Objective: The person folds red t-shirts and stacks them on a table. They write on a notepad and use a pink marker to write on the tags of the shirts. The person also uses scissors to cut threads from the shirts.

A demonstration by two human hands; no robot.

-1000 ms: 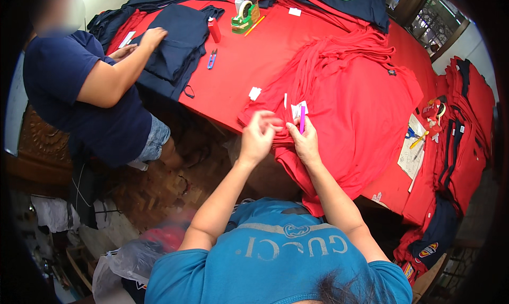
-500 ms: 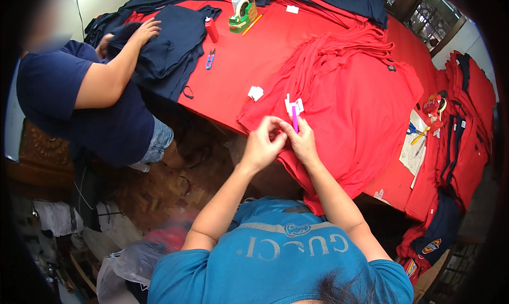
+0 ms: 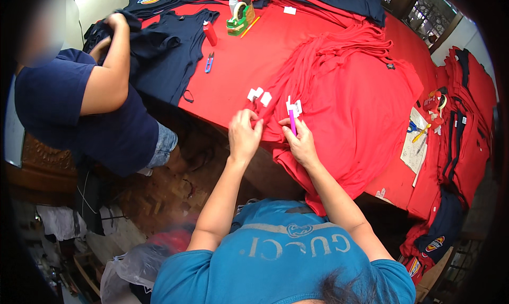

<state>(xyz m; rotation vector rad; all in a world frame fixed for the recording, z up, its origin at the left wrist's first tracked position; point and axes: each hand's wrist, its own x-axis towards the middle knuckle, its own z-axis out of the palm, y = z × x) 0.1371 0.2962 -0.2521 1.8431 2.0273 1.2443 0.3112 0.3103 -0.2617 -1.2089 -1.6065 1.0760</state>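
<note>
My right hand has its grip closed on a slim pink pen, smooth plastic, standing upright just under a small white tag. My left hand, close beside it, pinches a fold of the red shirt, soft wrinkled cloth bunched at the near edge of the red tabletop. Just beyond my left grip lie two more white tags. Farther off, a co-worker's hand rests on a dark navy shirt, near a red tube and a green tape holder.
</note>
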